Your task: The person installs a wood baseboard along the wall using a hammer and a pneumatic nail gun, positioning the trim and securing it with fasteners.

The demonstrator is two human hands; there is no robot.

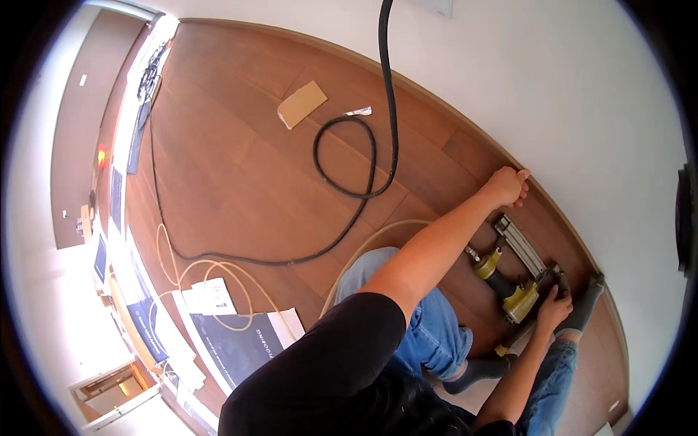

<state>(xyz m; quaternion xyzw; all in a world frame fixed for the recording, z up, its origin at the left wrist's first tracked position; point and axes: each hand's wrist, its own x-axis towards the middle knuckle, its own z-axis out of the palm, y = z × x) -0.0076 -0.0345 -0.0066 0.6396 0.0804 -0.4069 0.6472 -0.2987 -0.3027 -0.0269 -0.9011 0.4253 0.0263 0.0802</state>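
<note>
My left hand [507, 187] reaches out to the baseboard [465, 116] along the white wall. Its fingers are curled together at the trim's top edge; whatever they may pinch is hidden. Close to my foot, my right hand [555, 311] is closed around a hammer [558, 279], near its dark head. The hammer's handle runs back under my wrist to a yellow end. Between my hands a yellow-green and black nail gun [503, 285] lies on the wood floor, its long grey magazine beside the baseboard. An air fitting [472, 253] sticks out of its end.
A thick black hose [392, 94] loops over the floor [240, 145]. A thin beige hose [371, 238] passes by my knee. Cardboard [302, 104] and a small white scrap [358, 111] lie farther off. Blue-and-white flooring packaging [240, 341] is at left. My socked feet [480, 372] flank the hammer handle.
</note>
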